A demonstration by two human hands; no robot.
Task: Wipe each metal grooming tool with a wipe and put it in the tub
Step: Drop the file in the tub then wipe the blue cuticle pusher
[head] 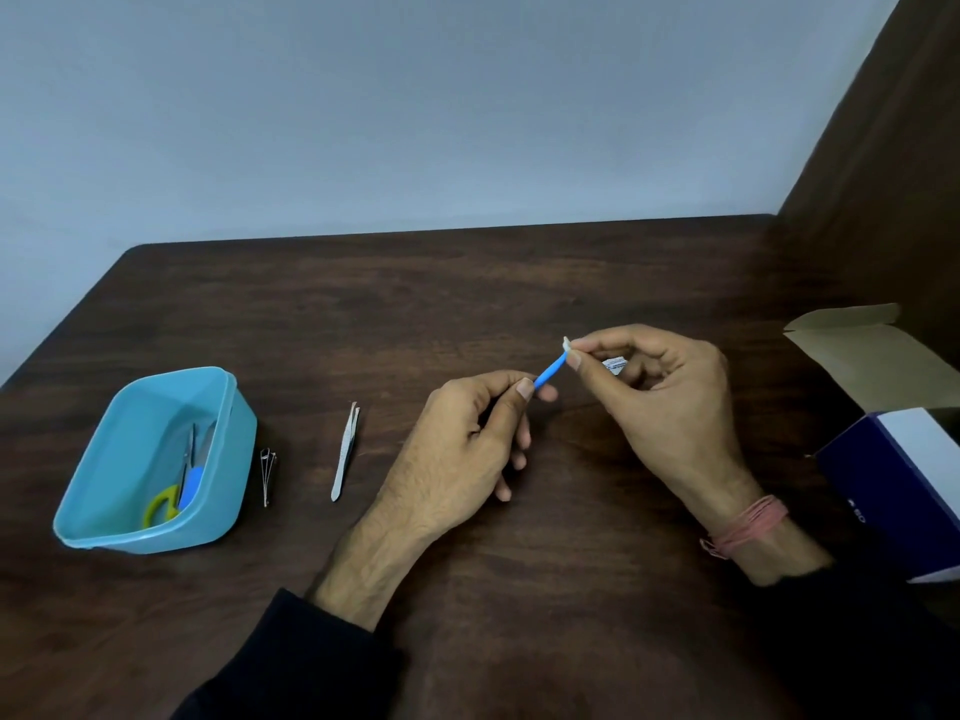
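Worktop (467,304): dark wood; blue-handled tool (549,370): axis slants up-right
Left hand (457,459): grip pinches lower handle
Right hand (670,407): grip pinches wipe (567,345) round tip

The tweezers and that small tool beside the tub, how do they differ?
The tweezers are longer and pale silver; the small tool is shorter, thinner and darker. The tweezers lie well apart from the tub; the small tool lies right beside its wall. Both rest flat on the table, unheld, lengthwise away from the person.
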